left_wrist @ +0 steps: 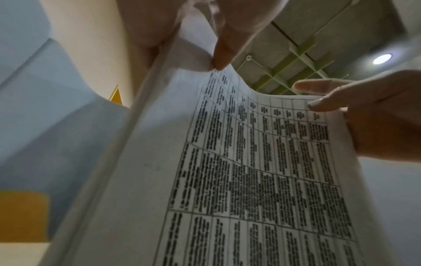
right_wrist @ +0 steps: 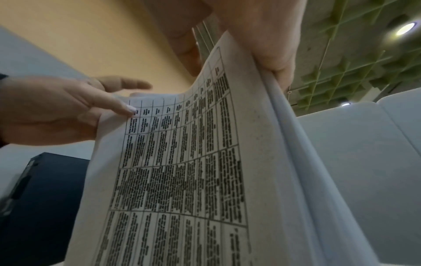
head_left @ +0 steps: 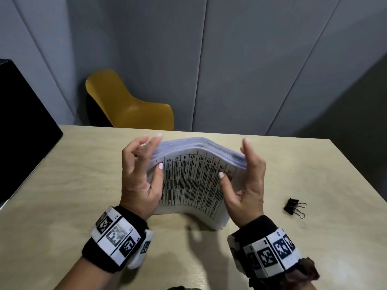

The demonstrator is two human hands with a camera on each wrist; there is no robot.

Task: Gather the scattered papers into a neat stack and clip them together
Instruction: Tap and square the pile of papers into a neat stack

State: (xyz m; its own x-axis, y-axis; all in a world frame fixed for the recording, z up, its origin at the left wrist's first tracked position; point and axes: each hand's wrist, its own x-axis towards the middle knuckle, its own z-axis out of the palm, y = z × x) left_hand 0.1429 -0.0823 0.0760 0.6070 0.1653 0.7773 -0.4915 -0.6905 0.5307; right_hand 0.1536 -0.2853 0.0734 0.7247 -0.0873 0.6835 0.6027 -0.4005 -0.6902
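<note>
While the left hand (head_left: 139, 174) and right hand (head_left: 246, 181) hold its sides, the printed paper stack (head_left: 194, 181) bows upward.

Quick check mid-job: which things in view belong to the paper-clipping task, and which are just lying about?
Belongs to the job:
- bowed stack of white printed papers, upright on the table, held between left hand and right hand
- black metal binder clip, lying unused

Just lying about:
- mustard-yellow plastic chair
- black box at the light wooden table edge

Bare table (head_left: 83, 164) flanks the upright paper stack (head_left: 192, 181); binder clip (head_left: 294, 207) sits unobstructed right.
</note>
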